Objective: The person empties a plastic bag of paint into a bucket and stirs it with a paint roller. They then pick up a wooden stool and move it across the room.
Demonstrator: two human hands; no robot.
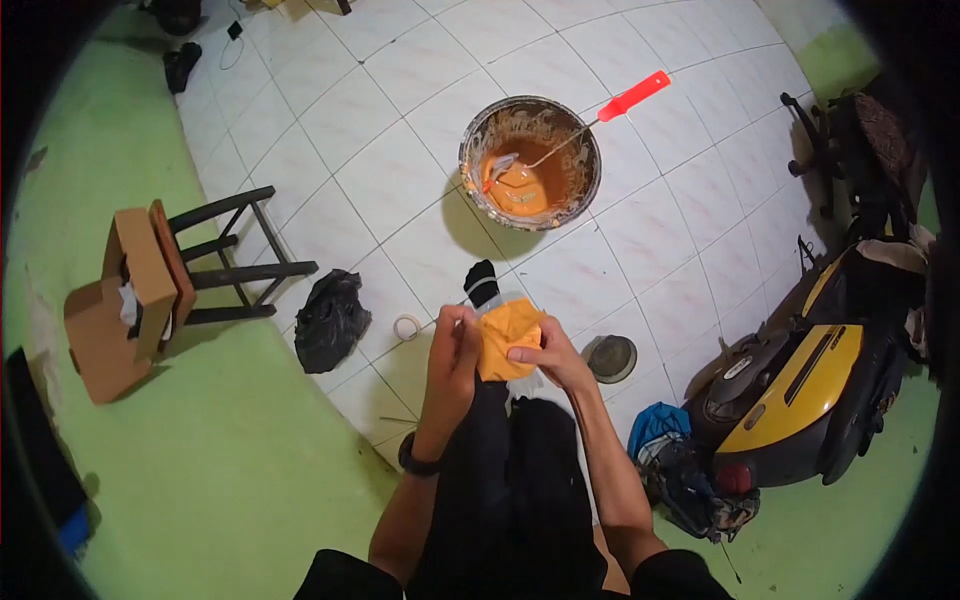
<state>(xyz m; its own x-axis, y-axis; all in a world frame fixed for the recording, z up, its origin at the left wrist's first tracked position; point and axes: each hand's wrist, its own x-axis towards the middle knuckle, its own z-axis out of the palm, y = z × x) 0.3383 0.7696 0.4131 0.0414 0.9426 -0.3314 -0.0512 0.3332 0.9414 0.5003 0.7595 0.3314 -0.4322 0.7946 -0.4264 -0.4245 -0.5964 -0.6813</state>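
Note:
Between my two hands is an orange cloth-like piece [508, 338], held above my lap. My left hand [455, 350] has its fingers closed at the left edge of the piece. On the other side, my right hand [548, 353] grips it, with the thumb lying across its front. Some clear, plastic-like material [525, 384] shows just below the piece. A black sock-covered foot [482, 283] shows beyond it. Farther forward, a bucket [582, 205] stands on the tiled floor with orange paint inside, and a red-handled tool [635, 97] leans out over its rim.
At the left are a dark stool [240, 272] with an open cardboard box [140, 262], a black plastic bag [332, 322] and a tape roll [406, 327]. A round dark lid or dish [611, 359] lies right of my hands. A yellow and black motorbike [800, 390] stands farther right.

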